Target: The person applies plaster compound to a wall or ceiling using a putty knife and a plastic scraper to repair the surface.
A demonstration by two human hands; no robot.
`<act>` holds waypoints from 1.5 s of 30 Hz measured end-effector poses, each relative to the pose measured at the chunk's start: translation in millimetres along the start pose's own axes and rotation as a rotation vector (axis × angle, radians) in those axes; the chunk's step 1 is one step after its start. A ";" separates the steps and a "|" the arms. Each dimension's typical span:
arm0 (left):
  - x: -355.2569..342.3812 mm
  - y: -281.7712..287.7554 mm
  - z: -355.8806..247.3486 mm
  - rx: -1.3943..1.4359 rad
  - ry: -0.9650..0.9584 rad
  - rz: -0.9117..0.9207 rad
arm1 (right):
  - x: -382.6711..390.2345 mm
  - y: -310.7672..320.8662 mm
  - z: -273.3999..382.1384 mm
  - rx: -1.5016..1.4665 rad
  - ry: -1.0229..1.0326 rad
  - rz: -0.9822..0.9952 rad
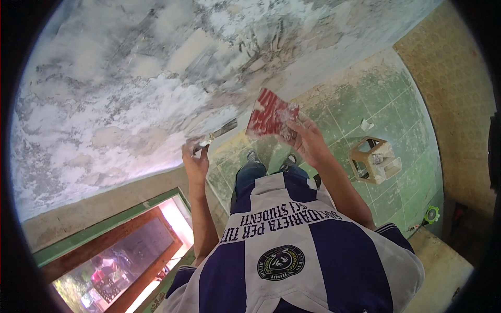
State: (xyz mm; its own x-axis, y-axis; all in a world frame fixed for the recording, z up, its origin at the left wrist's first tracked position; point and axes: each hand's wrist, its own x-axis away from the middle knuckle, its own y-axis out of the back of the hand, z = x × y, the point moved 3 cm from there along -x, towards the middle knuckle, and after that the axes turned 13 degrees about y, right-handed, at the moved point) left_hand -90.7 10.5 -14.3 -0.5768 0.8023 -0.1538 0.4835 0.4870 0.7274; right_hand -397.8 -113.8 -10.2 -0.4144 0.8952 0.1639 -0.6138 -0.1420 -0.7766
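Observation:
My left hand (195, 160) is closed round the handle of a putty knife, whose grey blade (225, 127) points up and right, close to the wall. Whether the blade touches the wall, I cannot tell. In my right hand (309, 141) is a flat red board (265, 110), gripped at its right edge and smeared with white paste. The board is tilted, to the right of the knife and apart from it. Ahead rises a patchy wall (125, 104) with white coating, bare beige spots and grey stains.
A small wooden stool (374, 159) stands on the green tiled floor (347, 115) to the right, near a pale scrap (367, 125). A wood-framed window (130, 261) is at lower left. A light tabletop (438, 271) and a green wheel-shaped thing (431, 214) are at lower right.

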 end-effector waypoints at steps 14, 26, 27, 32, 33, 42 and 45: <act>20.0 40.5 96.4 0.151 0.355 0.073 | -103.4 10.4 -112.9 0.216 0.053 -0.275; -31.5 44.4 166.1 0.267 0.247 0.260 | -178.4 -72.8 -163.7 0.319 0.126 -0.307; -35.0 45.4 166.7 0.253 0.245 0.283 | -181.4 -80.6 -163.1 0.314 0.140 -0.338; -50.5 48.8 200.6 0.299 0.289 0.342 | -168.2 -126.1 -142.8 0.231 0.247 -0.383; -54.2 47.8 208.6 0.311 0.270 0.357 | -163.6 -128.0 -135.5 0.231 0.247 -0.375; -73.0 36.9 209.6 0.311 0.239 0.504 | -97.4 -178.7 -54.5 0.318 0.354 -0.279; -76.8 31.1 212.7 0.322 0.204 0.532 | -66.0 -179.2 -57.6 0.265 0.372 -0.215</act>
State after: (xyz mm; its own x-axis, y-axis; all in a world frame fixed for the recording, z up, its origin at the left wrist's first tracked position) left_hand 108.7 37.4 -122.0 -0.3022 0.8960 0.3253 0.8924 0.1459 0.4271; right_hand -221.8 -123.1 83.1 -0.0218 0.9991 0.0377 -0.8282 0.0031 -0.5604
